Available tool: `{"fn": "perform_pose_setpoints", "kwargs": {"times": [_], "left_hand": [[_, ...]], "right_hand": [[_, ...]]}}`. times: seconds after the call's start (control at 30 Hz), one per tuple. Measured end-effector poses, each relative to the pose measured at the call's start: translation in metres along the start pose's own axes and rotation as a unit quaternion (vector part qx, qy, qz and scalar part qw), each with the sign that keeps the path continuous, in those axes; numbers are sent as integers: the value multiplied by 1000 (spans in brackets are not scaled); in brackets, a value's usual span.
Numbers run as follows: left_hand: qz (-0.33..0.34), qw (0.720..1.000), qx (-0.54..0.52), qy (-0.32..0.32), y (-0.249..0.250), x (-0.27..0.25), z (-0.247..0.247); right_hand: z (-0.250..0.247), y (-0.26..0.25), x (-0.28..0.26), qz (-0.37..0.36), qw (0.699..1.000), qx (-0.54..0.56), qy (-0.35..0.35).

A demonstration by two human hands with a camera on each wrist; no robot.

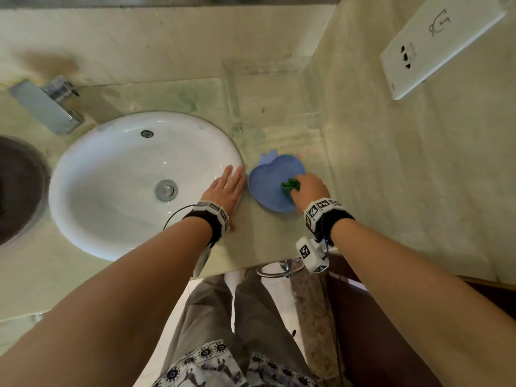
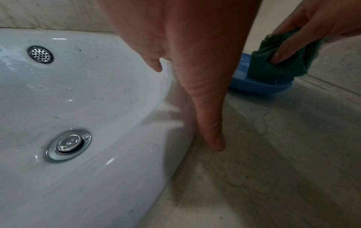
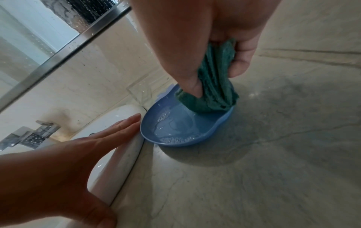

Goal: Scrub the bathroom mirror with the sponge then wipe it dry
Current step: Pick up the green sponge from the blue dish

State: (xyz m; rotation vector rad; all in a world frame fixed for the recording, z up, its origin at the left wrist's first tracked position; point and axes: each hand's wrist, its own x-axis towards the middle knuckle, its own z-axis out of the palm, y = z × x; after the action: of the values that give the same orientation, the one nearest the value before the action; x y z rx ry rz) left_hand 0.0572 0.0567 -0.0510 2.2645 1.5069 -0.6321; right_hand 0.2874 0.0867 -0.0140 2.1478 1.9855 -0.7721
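My right hand (image 1: pixel 308 188) grips a crumpled green sponge (image 1: pixel 290 186) and dips it into a blue apple-shaped dish (image 1: pixel 268 180) on the counter. In the right wrist view the green sponge (image 3: pixel 215 86) is squeezed between thumb and fingers, its lower end in the soapy water of the blue dish (image 3: pixel 175 131). My left hand (image 1: pixel 227 188) lies flat with straight fingers on the rim of the white sink (image 1: pixel 111 174), just left of the dish. The mirror (image 3: pixel 29 38) with its metal frame shows at the upper left of the right wrist view, spotted with drops.
A chrome tap (image 1: pixel 47 104) stands behind the sink at the left. A white box (image 1: pixel 438 43) lies at the back right of the marble counter (image 1: pixel 405 177). A clear glass tray (image 1: pixel 268 93) sits behind the dish. The counter's front edge runs near my wrists.
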Motion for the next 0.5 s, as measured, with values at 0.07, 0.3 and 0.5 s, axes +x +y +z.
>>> {"fn": "perform_pose_setpoints", "kwargs": {"times": [0.07,0.3,0.5], "left_hand": [[-2,1000,0,2,1,-1,-1],[-10,1000,-4,8,2,-2,-4],[-10,1000,-6,13,0,-2,-1]], "right_hand": [[-1,-2,2,2,1000,-10,-9],[-2,-4,7,15,999,-13,-42],[3,-2,5,13,1000,24,-5]]}}
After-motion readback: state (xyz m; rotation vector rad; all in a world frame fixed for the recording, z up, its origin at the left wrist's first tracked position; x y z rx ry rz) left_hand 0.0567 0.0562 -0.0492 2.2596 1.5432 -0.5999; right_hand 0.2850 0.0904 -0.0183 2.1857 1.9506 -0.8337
